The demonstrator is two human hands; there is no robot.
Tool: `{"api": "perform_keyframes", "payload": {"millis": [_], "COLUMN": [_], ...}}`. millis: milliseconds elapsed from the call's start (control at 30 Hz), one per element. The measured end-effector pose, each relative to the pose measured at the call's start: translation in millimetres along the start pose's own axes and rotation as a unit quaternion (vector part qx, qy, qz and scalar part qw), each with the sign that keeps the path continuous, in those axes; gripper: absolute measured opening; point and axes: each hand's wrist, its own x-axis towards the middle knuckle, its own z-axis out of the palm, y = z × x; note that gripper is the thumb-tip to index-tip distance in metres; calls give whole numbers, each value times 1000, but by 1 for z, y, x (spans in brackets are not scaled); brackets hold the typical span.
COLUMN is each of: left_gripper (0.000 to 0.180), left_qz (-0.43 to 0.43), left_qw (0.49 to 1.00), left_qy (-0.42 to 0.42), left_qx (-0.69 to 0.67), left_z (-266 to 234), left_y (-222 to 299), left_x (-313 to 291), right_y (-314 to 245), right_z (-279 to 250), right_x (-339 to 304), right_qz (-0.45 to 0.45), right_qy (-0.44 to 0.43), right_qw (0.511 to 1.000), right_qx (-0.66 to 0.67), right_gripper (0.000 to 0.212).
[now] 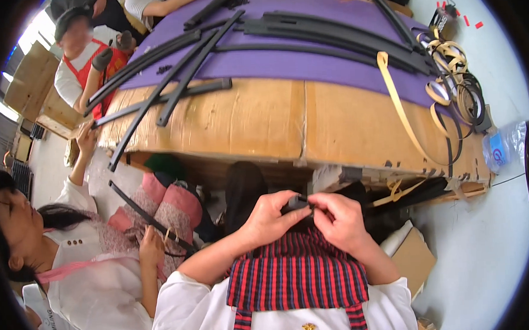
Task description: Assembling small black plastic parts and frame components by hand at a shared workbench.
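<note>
Just above a striped apron (296, 281), the person's left hand (272, 215) grips a small black piece (297, 203) between thumb and fingers. Close beside it, the right hand (340, 217) is drawn together, its thumb and fingertips meeting at the right end of the piece; whether they pinch that piece or another small part, one cannot tell. Below and right of the right hand leans a cardboard sheet (413, 259).

Left of the left hand, a seated co-worker in white (98, 284) holds a slanting black strip (142, 211) in one hand, with the other arm stretched toward the table.

Beyond both hands runs a tabletop covered in cardboard (345, 123). Ahead and left of the left hand, two long black bars (178, 89) cross on it. Ahead of the right hand, a beige strap (396, 100) trails over the cardboard; farther right lie coiled straps (471, 100). Farther from the hands, dark flat lengths (329, 32) rest on a purple cover (311, 6), and far to the left sits a gloved co-worker in a red apron (111, 65).
</note>
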Motion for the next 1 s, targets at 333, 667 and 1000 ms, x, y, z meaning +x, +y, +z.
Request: {"api": "perform_keyframes", "payload": {"millis": [333, 667, 1000], "left_gripper": [21, 25, 13], "left_qz": [-30, -7, 37], "left_qw": [998, 990, 999], "left_qy": [-43, -134, -22], "left_qx": [-35, 32, -12], "left_z": [-1, -12, -22], "left_y": [-20, -31, -23], "left_x": [-1, 9, 10], "right_y": [8, 8, 6], "right_z": [9, 11, 17], "right_x": [-9, -4, 12], "right_qz": [59, 82, 46], "right_qy": [-2, -38, -24], "right_qw": [997, 992, 998], "right_qx": [54, 85, 40], "right_gripper": [16, 10, 10]}}
